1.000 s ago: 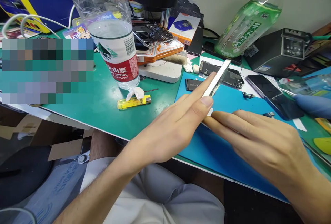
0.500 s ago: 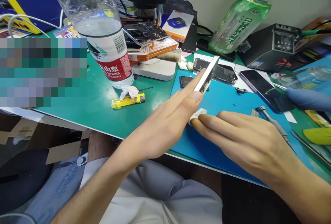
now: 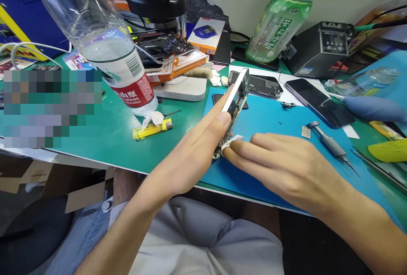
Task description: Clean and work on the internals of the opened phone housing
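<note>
My left hand [image 3: 200, 148] is closed around an opened phone housing [image 3: 238, 97], held tilted on edge above the blue mat [image 3: 254, 181]. Its white rim faces up and the inner parts face right. My right hand [image 3: 280, 165] pinches a white tissue [image 3: 233, 141] against or very near the lower inside of the housing; exact contact is hidden by the fingers. Behind the housing lies a dark flat battery-like piece [image 3: 219, 99], partly covered. A detached phone screen [image 3: 262, 85] rests on white paper farther back.
A large water bottle [image 3: 133, 76] and a yellow lighter [image 3: 152, 129] stand left on the green tabletop. Rightward lie a dark phone [image 3: 319, 101], a grey screwdriver [image 3: 330, 141], tweezers [image 3: 381, 169] and a blue-handled tool [image 3: 372, 106]. A green bottle [image 3: 278, 29] is at the back.
The phone housing has turned so more of its inside shows. The tissue in my right hand has come to its lower end. The whole view has shifted slightly.
</note>
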Motion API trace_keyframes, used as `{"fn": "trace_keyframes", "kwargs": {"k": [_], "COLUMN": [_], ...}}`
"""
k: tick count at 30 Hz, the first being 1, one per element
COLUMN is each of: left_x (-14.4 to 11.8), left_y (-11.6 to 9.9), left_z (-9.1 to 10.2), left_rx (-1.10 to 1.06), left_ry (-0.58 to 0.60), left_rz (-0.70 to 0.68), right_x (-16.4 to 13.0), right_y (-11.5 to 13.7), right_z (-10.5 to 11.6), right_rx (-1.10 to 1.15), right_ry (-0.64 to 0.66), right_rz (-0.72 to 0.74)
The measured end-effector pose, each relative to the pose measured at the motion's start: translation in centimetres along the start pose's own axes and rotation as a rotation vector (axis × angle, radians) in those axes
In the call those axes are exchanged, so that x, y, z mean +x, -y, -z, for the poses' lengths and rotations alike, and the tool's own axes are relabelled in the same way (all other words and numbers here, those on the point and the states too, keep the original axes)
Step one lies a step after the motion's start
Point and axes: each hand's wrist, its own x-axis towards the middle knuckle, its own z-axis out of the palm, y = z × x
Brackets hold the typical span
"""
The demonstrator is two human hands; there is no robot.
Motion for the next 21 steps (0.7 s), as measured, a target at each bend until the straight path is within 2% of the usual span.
{"fn": "trace_keyframes", "kwargs": {"k": [6, 11, 21], "left_x": [-0.2, -0.3, -0.8], "left_y": [0.0, -0.1, -0.4], "left_z": [-0.2, -0.2, -0.4], "left_rx": [-0.019, 0.005, 0.106], "left_ry": [-0.016, -0.012, -0.041], "left_rz": [0.039, 0.049, 0.03], "right_x": [0.0, 0.2, 0.1], "right_y": [0.4, 1.0, 2.1], "right_z": [-0.2, -0.5, -1.2], "right_rx": [0.015, 0.121, 0.374], "right_ry": [0.001, -0.024, -0.005], "right_rz": [-0.005, -0.019, -0.259]}}
